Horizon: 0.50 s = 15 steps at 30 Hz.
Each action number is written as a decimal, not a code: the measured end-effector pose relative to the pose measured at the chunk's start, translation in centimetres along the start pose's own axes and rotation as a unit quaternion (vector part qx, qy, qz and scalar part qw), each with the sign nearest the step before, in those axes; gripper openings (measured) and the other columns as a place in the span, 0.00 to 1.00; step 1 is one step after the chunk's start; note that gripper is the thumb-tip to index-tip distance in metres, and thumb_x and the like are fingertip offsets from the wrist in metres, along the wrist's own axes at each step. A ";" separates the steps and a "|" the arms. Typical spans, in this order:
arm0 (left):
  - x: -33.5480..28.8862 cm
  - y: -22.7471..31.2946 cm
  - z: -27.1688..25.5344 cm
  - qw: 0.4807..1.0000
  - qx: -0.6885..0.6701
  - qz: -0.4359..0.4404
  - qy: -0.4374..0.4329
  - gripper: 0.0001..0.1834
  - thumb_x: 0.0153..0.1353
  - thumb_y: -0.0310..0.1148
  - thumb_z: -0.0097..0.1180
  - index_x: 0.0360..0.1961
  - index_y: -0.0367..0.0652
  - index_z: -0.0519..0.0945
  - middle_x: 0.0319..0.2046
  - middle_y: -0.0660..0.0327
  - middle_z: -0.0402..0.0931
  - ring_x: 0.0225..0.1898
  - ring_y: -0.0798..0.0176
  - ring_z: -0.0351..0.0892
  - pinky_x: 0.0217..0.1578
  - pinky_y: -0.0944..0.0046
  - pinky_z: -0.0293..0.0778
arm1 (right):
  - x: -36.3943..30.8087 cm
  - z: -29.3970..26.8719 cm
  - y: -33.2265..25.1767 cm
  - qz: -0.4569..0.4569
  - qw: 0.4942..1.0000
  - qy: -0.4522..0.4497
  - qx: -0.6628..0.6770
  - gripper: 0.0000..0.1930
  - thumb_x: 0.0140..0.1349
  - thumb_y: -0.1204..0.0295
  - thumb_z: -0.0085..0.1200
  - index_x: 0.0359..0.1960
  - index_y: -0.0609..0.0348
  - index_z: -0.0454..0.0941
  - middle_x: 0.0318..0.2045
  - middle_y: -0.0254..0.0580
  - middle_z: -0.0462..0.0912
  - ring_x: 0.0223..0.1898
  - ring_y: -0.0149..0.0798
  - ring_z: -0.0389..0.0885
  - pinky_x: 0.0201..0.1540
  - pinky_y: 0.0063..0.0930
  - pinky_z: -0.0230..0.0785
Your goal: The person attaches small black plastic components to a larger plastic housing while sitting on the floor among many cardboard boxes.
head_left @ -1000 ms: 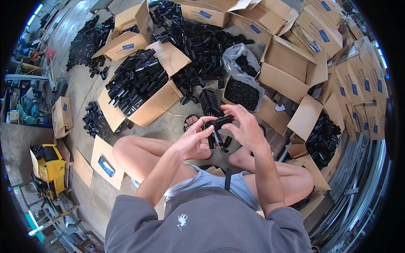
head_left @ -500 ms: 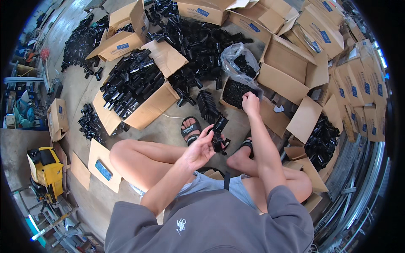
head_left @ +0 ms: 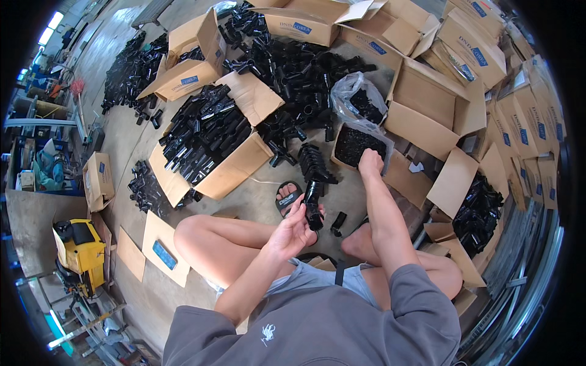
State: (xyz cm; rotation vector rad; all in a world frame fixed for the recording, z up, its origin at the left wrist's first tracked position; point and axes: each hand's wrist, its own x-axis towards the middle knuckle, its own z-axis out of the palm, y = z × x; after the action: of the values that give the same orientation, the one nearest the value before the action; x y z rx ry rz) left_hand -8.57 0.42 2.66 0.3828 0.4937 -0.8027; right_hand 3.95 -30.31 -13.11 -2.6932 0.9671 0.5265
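Observation:
My left hand (head_left: 290,234) is closed around a black tubular pipe fitting (head_left: 313,200), held upright over the floor between my legs. Just beyond it, several similar black fittings stand nested in a row (head_left: 315,163). My right hand (head_left: 370,163) reaches over a small box of tiny black parts (head_left: 354,145), lined with clear plastic. Its fingers are curled at the near right side of the parts; whatever they pinch is hidden. A short black piece (head_left: 337,224) lies on the floor between my hands.
An open carton (head_left: 235,171) heaped with black fittings stands ahead left, with a large loose pile (head_left: 299,73) behind. An open carton (head_left: 421,116) and one with black parts (head_left: 479,213) are at right. A phone (head_left: 164,254) lies on cardboard at left, near a yellow machine (head_left: 79,247).
The fitting in my left hand has turned more upright. A short black piece now lies apart from that hand on the floor. My right hand stays at the small parts; the whole view has shifted slightly.

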 end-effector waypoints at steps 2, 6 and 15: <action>0.6 -0.1 0.5 0.999 -0.021 0.011 0.023 0.26 0.77 0.39 0.50 0.72 0.56 0.61 0.58 0.53 0.75 0.59 0.58 0.78 0.59 0.60 0.78 | 0.6 0.2 1.2 -0.008 1.000 0.019 -0.005 0.15 0.71 0.73 0.44 0.44 0.60 0.87 0.47 0.55 0.87 0.51 0.55 0.87 0.51 0.48 0.81; 0.8 -0.7 -2.1 0.997 -0.063 0.013 -0.033 0.24 0.78 0.33 0.46 0.73 0.54 0.62 0.63 0.57 0.73 0.65 0.57 0.75 0.65 0.57 0.74 | 0.5 1.4 2.7 -0.057 0.996 0.065 -0.007 0.16 0.69 0.75 0.43 0.42 0.58 0.88 0.45 0.56 0.87 0.49 0.56 0.87 0.50 0.50 0.82; -0.7 1.1 0.1 0.997 -0.018 0.054 -0.056 0.26 0.76 0.30 0.51 0.72 0.52 0.62 0.63 0.50 0.72 0.65 0.51 0.75 0.65 0.51 0.75 | -3.0 -1.8 0.9 -0.012 0.992 0.032 0.121 0.12 0.66 0.75 0.51 0.48 0.64 0.83 0.49 0.63 0.84 0.53 0.61 0.83 0.56 0.51 0.76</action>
State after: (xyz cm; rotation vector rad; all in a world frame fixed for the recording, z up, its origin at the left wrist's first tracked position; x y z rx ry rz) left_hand -8.15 1.49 3.29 0.3256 0.3793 -0.7053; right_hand 1.67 -29.90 -10.31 -2.5128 0.9466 0.2983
